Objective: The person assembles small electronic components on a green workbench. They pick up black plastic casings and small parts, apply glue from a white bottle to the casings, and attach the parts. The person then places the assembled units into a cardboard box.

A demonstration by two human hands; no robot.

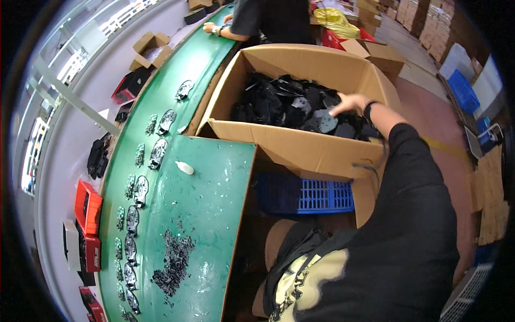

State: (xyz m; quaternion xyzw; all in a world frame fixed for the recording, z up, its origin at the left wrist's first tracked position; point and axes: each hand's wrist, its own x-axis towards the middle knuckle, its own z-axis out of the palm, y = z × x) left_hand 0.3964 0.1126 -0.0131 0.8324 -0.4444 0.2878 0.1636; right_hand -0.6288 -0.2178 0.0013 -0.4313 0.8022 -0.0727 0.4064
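My right hand [352,104] reaches into a large open cardboard box [300,145], thumb and fingers apart. Its thumb tip is at the edge of a grey rounded plastic piece [328,122]; I cannot tell whether they touch. Around it lies a heap of black plastic shells [268,102], some glossy. My left hand is out of view. Left of the box, a green conveyor belt [198,61] carries a row of black mouse-shaped shell parts [157,153], with green circuit boards [140,155] beside most of them.
A green board [214,214] beside the belt holds a pile of small black pieces [174,260] and a small white bottle [184,168]. Under the box is a blue plastic crate [327,196]. A person in dark clothes [276,21] stands at the far belt. Red boxes [88,206] line the left side.
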